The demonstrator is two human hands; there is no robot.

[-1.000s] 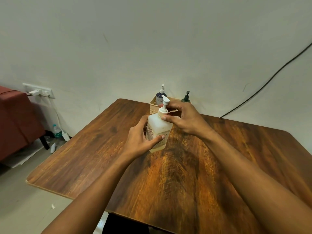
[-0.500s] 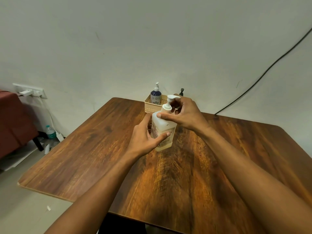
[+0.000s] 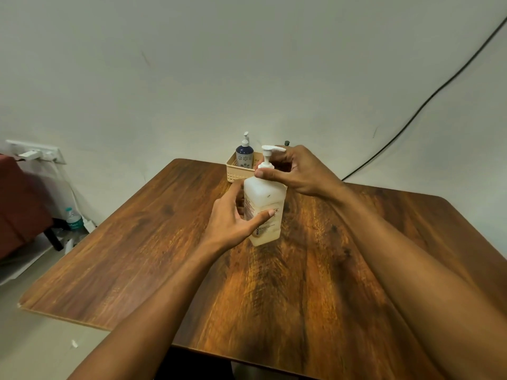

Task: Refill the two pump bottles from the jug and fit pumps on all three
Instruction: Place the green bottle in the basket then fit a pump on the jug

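On the wooden surface the left hand has its grip wrapped around the lower body of the translucent square jug, which stands upright near the centre. At its 12 o'clock the right hand pinches the collar of the white pump on the jug's neck. At the far edge, at 11 o'clock from the jug, a cream basket holds a blue pump bottle

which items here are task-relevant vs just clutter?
In play: jug, its white pump, left hand, right hand, blue pump bottle, basket.
Clutter: water bottle on the floor, wall socket, black cable.
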